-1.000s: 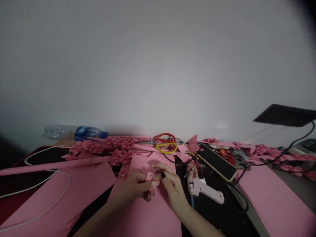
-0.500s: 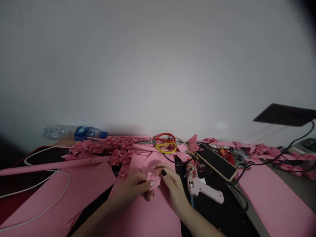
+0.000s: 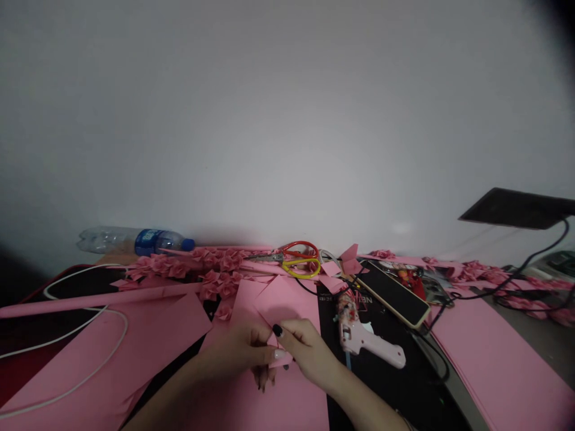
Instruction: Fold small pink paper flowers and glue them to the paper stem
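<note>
Between my two hands is a small folded piece of pink paper (image 3: 279, 360), mostly covered by fingers. My left hand (image 3: 252, 354) pinches it between thumb and forefinger, the other fingers curled below. My right hand (image 3: 304, 347) closes on the same piece from the right, its dark-nailed thumb pressed near the paper's top. Beneath both hands lie large pink paper sheets (image 3: 287, 407). A pale pink glue gun (image 3: 371, 344) rests on its side to the right of my right hand.
Scissors (image 3: 302, 258) with red and yellow handles lie behind, beside folded paper roses (image 3: 220, 284). A phone (image 3: 398, 293) lies right of centre. A plastic bottle (image 3: 148, 240) lies by the wall. White cable (image 3: 121, 341) crosses pink sheets at left; a paper stack (image 3: 503, 365) is at right.
My right hand has moved in over the folded paper, fingers curling and thumb now pressing on it. The paper sits slightly lower and is more covered. My left hand keeps its pinch.
</note>
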{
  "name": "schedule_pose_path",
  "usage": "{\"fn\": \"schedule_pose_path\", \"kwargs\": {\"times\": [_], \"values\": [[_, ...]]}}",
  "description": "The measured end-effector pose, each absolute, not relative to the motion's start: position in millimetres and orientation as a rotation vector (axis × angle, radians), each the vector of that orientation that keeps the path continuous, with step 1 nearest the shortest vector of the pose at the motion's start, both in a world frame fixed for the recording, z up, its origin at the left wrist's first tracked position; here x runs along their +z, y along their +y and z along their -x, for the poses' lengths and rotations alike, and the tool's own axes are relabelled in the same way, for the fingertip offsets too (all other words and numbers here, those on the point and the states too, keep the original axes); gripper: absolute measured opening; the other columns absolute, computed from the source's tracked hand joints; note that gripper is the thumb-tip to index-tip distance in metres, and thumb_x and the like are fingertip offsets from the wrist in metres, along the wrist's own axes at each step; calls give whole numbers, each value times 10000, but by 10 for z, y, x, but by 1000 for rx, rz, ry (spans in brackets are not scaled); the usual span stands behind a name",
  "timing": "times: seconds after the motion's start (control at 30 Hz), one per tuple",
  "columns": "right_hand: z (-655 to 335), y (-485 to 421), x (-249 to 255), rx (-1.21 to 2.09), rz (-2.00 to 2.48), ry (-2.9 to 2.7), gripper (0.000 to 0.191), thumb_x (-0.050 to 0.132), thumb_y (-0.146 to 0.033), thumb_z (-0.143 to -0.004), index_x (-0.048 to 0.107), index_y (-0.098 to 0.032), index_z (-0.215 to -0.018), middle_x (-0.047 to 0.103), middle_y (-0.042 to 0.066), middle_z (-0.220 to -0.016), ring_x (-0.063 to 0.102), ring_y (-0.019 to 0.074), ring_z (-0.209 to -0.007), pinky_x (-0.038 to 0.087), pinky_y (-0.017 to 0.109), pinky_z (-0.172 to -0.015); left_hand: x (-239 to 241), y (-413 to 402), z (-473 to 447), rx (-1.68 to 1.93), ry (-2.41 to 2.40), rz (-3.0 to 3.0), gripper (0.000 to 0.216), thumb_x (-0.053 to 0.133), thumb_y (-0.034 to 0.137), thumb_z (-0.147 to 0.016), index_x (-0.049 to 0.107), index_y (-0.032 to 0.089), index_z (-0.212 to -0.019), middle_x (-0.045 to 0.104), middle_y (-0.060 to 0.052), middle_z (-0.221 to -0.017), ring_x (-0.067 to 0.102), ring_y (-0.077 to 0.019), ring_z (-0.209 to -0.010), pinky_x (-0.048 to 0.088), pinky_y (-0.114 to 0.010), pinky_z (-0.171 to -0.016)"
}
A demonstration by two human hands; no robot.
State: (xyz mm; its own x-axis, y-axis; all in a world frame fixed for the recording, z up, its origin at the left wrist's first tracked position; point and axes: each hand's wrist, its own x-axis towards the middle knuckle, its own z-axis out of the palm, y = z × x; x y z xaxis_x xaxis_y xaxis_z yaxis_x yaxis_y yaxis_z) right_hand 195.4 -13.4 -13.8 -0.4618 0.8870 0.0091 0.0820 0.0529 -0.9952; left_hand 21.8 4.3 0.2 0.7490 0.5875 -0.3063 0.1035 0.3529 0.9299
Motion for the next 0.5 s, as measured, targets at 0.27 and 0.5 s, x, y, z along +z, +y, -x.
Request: {"fn": "schedule_pose_path", "kwargs": {"times": [0.27, 0.5], "values": [[-2014, -91, -137, 1524, 968, -1729, 586, 505, -675, -877, 351, -206, -560, 259, -80, -539, 227, 78, -500, 165, 230, -451, 16, 19, -203, 313, 662, -1188, 374, 756, 492, -722, 697, 134, -632, 686, -1, -537, 573, -97, -408, 512, -220, -511], [-2019, -98, -54, 1542, 972, -1732, 561, 512, -661, -881, 365, -215, -573, 261, -83, -539, 218, 82, -499, 159, 236, -455, 91, 9, -192, 299, 625, -1225, 349, 717, 478, -770, 707, 161, -622, 663, 23, -532, 587, -99, -446, 510, -207, -547]]}}
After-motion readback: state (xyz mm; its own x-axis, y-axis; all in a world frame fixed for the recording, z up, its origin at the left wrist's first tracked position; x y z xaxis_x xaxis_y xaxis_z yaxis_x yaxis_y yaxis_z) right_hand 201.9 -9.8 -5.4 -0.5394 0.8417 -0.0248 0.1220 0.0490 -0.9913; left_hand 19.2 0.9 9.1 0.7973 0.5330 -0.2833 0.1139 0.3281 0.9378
